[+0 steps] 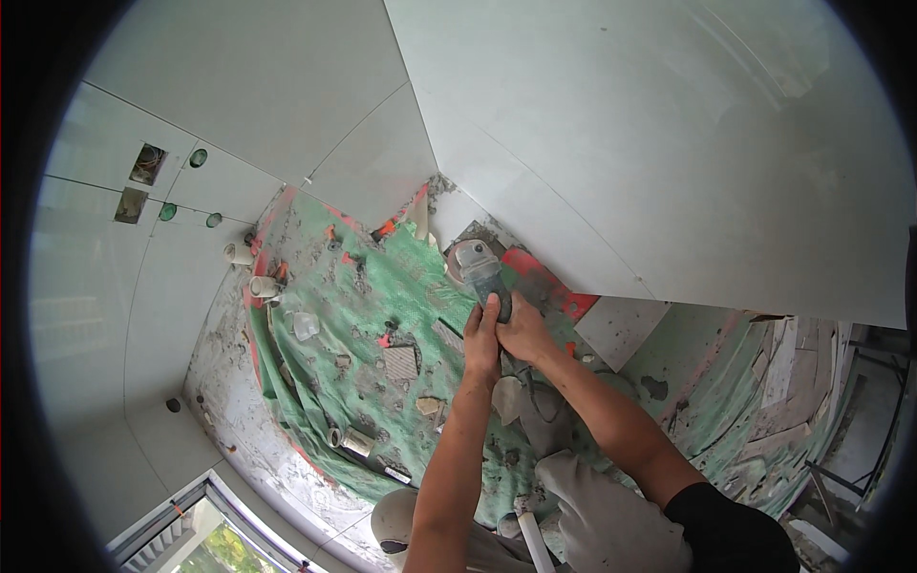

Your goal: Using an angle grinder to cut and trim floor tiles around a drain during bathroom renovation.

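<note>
My left hand [480, 342] and my right hand [522, 331] are both wrapped around the body of a grey-green angle grinder [480, 270]. Its round guarded head points away from me, down at the base of the white tiled wall [611, 172]. The grinder head is close to the lower edge of a wall tile, by a red strip [535, 272] on the floor. Both forearms reach in from the lower edge of the picture.
Green sheeting [344, 334] spattered with mortar covers the floor. White pipe stubs [250, 269] stick out of the left wall's foot. A floor drain grate [401, 363], a tape roll [355, 441], a cut tile piece [621, 327] and stacked boards [793, 382] lie about. My grey-trousered knees [592, 516] are below.
</note>
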`<state>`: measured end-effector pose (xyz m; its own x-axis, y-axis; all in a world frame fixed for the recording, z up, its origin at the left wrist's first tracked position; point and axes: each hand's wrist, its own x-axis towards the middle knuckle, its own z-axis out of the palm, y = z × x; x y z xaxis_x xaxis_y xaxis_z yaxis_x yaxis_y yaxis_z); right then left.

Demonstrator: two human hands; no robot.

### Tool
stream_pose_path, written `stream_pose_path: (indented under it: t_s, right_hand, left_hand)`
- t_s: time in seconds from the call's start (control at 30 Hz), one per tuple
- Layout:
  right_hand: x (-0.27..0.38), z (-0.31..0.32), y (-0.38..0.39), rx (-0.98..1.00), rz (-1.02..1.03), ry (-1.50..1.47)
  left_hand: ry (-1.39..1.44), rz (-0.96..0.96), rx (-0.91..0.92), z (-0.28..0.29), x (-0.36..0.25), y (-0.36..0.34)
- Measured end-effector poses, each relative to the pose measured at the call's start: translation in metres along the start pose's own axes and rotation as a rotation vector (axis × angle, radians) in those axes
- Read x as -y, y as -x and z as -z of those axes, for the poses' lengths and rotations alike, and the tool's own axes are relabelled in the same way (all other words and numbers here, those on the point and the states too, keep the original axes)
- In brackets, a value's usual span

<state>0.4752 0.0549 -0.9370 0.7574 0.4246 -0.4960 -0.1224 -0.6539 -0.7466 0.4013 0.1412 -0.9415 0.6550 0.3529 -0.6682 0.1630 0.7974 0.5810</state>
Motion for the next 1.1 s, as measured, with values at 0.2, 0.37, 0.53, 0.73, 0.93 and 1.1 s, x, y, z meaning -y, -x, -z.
stream_pose_path:
  t_s: [0.2, 0.37, 0.53, 0.73, 0.93, 1.1]
  right_hand:
    - [0.0, -0.002, -0.001, 0.003, 0.019, -0.01]
    - [-0.006, 0.0, -0.003, -0.024, 0.023, -0.021]
    - [-0.008, 0.004, -0.004, -0.06, 0.072, -0.062]
    - [-0.003, 0.004, 0.026, 0.038, 0.149, -0.023]
    - [-0.023, -0.02, 0.029, -0.019, 0.108, -0.15]
    - [0.002, -0.046, 0.022, -0.068, 0.091, -0.289]
  left_hand:
    - [-0.001, -0.006, 0.007, 0.0, -0.003, -0.002]
    - [-0.002, 0.005, -0.043, -0.008, -0.003, 0.004]
    - [-0.002, -0.011, 0.0, -0.011, -0.003, 0.001]
    - [0.014, -0.099, -0.076, -0.002, 0.012, 0.031]
    - [-0.083, -0.114, -0.017, 0.007, 0.007, 0.029]
    - [-0.223, -0.096, 0.054, 0.043, -0.019, 0.01]
